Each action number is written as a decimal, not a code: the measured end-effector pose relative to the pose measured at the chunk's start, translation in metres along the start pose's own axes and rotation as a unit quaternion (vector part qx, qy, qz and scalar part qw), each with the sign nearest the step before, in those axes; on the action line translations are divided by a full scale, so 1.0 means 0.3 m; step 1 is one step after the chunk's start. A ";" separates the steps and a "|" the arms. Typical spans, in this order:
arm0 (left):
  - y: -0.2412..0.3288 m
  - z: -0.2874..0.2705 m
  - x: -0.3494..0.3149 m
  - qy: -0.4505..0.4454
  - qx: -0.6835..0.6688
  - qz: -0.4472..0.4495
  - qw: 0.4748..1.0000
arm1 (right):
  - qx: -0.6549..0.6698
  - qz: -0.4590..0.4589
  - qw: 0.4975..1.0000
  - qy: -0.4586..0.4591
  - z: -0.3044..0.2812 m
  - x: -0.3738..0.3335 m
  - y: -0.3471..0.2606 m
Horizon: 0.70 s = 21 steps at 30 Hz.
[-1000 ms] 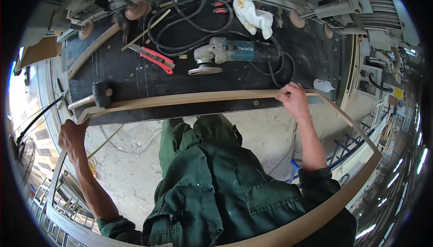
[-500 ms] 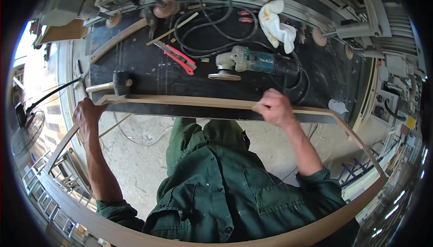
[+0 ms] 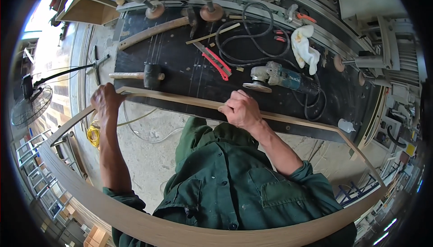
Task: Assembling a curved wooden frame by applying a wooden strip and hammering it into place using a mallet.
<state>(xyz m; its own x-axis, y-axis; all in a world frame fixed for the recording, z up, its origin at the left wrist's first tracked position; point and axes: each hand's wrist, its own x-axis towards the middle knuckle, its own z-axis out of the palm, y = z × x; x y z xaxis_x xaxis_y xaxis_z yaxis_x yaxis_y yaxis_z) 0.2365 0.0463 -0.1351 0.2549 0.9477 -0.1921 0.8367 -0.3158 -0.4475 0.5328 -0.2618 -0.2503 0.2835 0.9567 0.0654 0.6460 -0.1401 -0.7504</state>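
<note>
A large wooden frame (image 3: 297, 120) surrounds my torso, its far rail lying along the near edge of the black workbench (image 3: 180, 76). At the frame's far left corner, my left hand (image 3: 107, 100) is closed around the wood. My right hand (image 3: 241, 110) is curled against the middle of the far rail; whatever its fingers may hold is hidden. Beyond that hand lies an angle grinder (image 3: 288, 79) with its disc facing down. A black-headed mallet (image 3: 154, 76) rests past the left corner, and a red utility knife (image 3: 216, 63) lies between mallet and grinder.
A wooden-handled hammer (image 3: 155, 33), a looped black cable (image 3: 252, 39) and a white cloth (image 3: 305, 48) lie farther back. A small white bottle (image 3: 346, 125) sits near the right corner. Machine parts line the back. A fan (image 3: 31, 107) stands at left.
My right hand has slid left along the far rail, still closed. The left hand keeps its hold at the corner. The whole view has shifted, so the bench appears farther right and tilted.
</note>
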 end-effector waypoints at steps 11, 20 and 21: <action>0.045 -0.064 0.006 -0.014 0.006 0.032 0.999 | -0.016 0.005 0.999 -0.033 0.402 0.324 -0.273; -0.001 -0.019 -0.040 0.022 -0.027 0.029 0.999 | -0.076 0.093 0.992 -0.034 0.411 0.307 -0.296; -0.005 -0.022 -0.043 0.022 -0.017 0.025 0.999 | -0.073 0.093 0.993 -0.001 0.357 0.250 -0.265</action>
<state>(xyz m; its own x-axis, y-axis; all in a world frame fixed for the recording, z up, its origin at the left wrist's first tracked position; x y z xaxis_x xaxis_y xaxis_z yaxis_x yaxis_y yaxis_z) 0.2351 0.0348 -0.1263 0.3173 0.9320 -0.1752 0.8377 -0.3620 -0.4089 0.4269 -0.1515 -0.2562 0.4051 0.9118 -0.0667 0.6794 -0.3490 -0.6455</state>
